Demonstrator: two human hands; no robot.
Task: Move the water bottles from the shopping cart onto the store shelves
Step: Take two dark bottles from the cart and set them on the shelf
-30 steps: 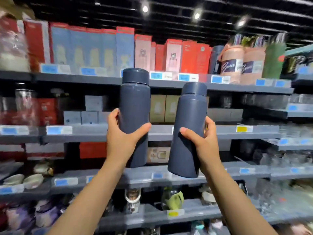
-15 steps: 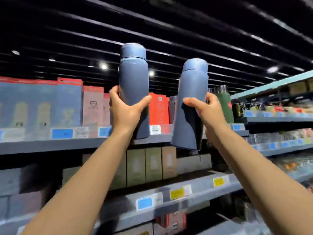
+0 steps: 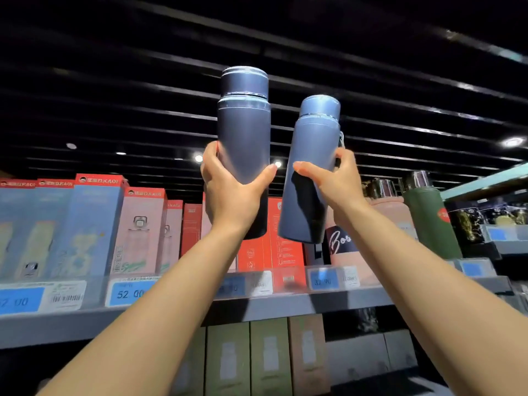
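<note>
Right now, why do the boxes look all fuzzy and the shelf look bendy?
In the head view, the boxes at the left are smeared, probably by camera motion; the wide lens bows the shelf; ceiling spotlights glare; the two bottles stay fairly sharp.

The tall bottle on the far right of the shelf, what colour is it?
The bottle is dark green with a shiny silver cap and a small red sticker, seen in the head view.
</note>
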